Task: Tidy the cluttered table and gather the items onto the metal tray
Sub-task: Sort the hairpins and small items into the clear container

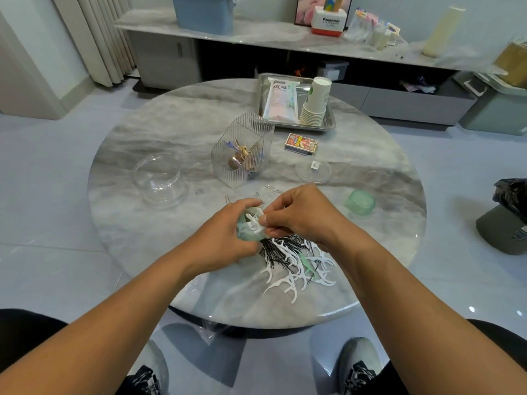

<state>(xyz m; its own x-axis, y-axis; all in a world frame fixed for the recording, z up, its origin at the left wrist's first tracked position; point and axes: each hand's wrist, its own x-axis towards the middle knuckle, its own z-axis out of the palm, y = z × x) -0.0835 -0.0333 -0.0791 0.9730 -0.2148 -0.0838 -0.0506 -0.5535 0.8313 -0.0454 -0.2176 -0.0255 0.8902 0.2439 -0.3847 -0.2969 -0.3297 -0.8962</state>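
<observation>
The metal tray (328, 125) at the table's far side already held a packet (281, 99) and paper cups (315, 102). Near the front edge, the left hand (225, 232) gripped a small green container (245, 233) while the right hand (299, 215) pinched floss picks (291, 272) into it; most clutter remained.

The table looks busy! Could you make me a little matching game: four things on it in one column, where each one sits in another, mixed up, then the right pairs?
Things:
1. stack of paper cups
2. matchbox
3. green cap
4. floss picks

Places:
A. lying on the table, just in front of the metal tray
B. loose pile at the near edge, below the two hands
C. lying in the metal tray, beside a white packet
D. alone on the table, off to the right of the hands

Pairs: 1-C, 2-A, 3-D, 4-B
</observation>
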